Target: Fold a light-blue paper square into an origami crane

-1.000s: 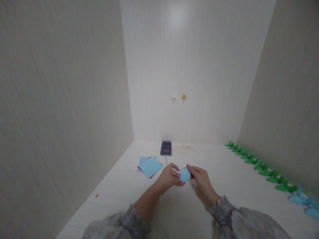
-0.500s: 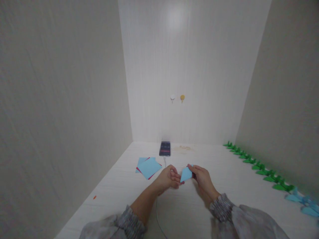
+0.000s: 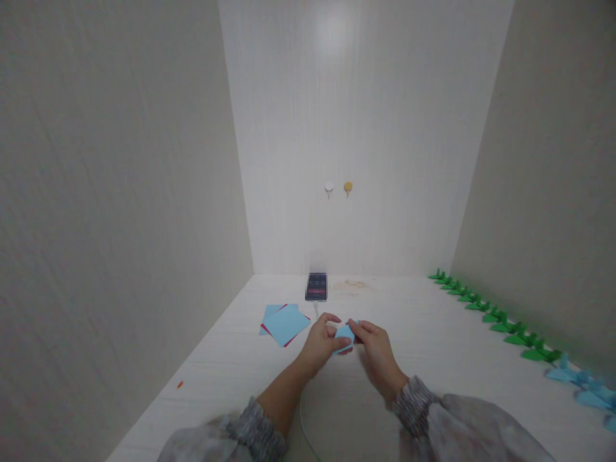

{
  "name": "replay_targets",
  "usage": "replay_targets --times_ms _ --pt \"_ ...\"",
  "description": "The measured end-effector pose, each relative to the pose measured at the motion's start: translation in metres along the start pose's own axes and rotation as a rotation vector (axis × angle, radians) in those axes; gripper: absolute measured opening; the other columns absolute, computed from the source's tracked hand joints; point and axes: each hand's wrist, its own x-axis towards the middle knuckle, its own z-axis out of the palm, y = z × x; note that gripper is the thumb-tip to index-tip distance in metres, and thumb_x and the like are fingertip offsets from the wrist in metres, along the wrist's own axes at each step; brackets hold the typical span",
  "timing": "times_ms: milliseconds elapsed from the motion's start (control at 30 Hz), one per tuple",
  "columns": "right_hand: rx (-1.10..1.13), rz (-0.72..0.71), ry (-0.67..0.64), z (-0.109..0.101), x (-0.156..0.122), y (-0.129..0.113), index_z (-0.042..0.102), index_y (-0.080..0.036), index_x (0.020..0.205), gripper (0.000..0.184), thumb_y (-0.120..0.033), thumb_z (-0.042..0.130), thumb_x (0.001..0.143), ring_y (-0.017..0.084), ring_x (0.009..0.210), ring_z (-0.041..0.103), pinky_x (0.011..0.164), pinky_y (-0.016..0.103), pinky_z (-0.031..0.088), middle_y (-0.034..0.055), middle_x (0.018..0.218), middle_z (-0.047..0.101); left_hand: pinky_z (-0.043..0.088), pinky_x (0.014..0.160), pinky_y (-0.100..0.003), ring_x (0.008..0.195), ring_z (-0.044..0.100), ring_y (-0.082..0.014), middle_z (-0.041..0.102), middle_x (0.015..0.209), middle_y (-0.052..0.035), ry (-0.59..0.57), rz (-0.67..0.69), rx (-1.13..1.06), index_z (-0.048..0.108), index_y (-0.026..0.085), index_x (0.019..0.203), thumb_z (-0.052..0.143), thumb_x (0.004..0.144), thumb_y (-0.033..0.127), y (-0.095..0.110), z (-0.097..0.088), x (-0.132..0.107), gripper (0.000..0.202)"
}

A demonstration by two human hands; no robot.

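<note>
Above the white table, a small folded piece of light blue origami paper is held between both hands. My left hand is closed on its left side, the thumb lying across the front and some fingers behind it. At the upper right edge, my right hand pinches the paper between thumb and fingers. Parts of the paper's outline are covered by the fingers. To the left of my hands lie flat square sheets, light blue with red edges showing beneath.
A phone lies near the back wall, its white cable running toward me beneath my left arm. Along the right wall stretches a row of green folded-paper figures, then light blue ones. An orange scrap lies at left.
My hands have come closer together and slightly left. My left thumb now presses over the front of the blue paper, where before the left fingers only touched its lower left side.
</note>
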Motion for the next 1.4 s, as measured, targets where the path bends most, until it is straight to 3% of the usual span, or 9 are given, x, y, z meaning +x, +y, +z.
replay_targets --times_ms 133,333,500,700,1133,1400 --pt "0.120 0.022 0.025 0.000 -0.001 -0.005 0.055 -0.015 0.050 0.028 -0.039 0.053 0.064 0.011 0.044 0.041 0.044 0.023 0.030 -0.0018 0.044 0.047 0.042 0.050 -0.027 0.048 0.056 -0.0148 0.058 0.054 0.0018 -0.011 -0.003 -0.021 0.033 0.017 0.082 0.070 0.046 0.027 0.004 0.001 -0.001 0.052" --pt "0.194 0.028 0.144 -0.012 0.008 -0.008 0.061 -0.016 0.065 0.024 -0.039 0.051 0.065 0.013 0.050 0.047 0.052 0.025 0.038 0.0015 0.055 0.055 0.044 0.047 -0.028 0.043 0.054 -0.0131 0.050 0.045 0.0078 -0.022 -0.032 -0.004 0.033 0.018 0.081 0.071 0.044 0.024 0.004 -0.011 -0.005 0.053" --pt "0.106 -0.021 -0.065 -0.015 0.009 -0.015 0.060 -0.016 0.077 0.025 -0.035 0.056 0.062 0.014 0.062 0.050 0.056 0.025 0.039 0.0042 0.070 0.057 0.045 0.049 -0.027 0.045 0.054 -0.0123 0.051 0.047 0.0065 -0.079 -0.005 -0.011 0.036 0.018 0.081 0.070 0.047 0.024 0.005 -0.016 -0.007 0.049" --pt "0.007 -0.010 -0.266 -0.011 0.002 -0.024 0.060 -0.015 0.072 0.025 -0.033 0.063 0.054 0.010 0.055 0.046 0.055 0.023 0.036 -0.0026 0.056 0.051 0.045 0.053 -0.028 0.049 0.055 -0.0118 0.057 0.057 0.0007 -0.111 -0.002 0.009 0.048 0.014 0.082 0.071 0.046 0.028 0.011 -0.014 -0.008 0.045" --pt "-0.028 -0.057 -0.306 -0.022 0.009 -0.015 0.061 -0.015 0.073 0.023 -0.029 0.064 0.055 0.011 0.053 0.048 0.056 0.024 0.037 -0.0027 0.053 0.054 0.046 0.055 -0.029 0.057 0.053 -0.0114 0.058 0.069 -0.0025 -0.135 -0.010 -0.073 0.054 0.013 0.084 0.072 0.045 0.023 0.015 -0.017 -0.011 0.045" --pt "-0.036 -0.099 -0.314 -0.022 0.006 -0.023 0.062 -0.016 0.068 0.017 -0.029 0.062 0.056 0.011 0.053 0.049 0.055 0.023 0.038 -0.0024 0.055 0.054 0.044 0.052 -0.025 0.054 0.051 -0.0091 0.056 0.068 -0.0018 -0.149 -0.016 -0.116 0.055 0.013 0.085 0.071 0.045 0.024 0.019 -0.015 -0.014 0.044"
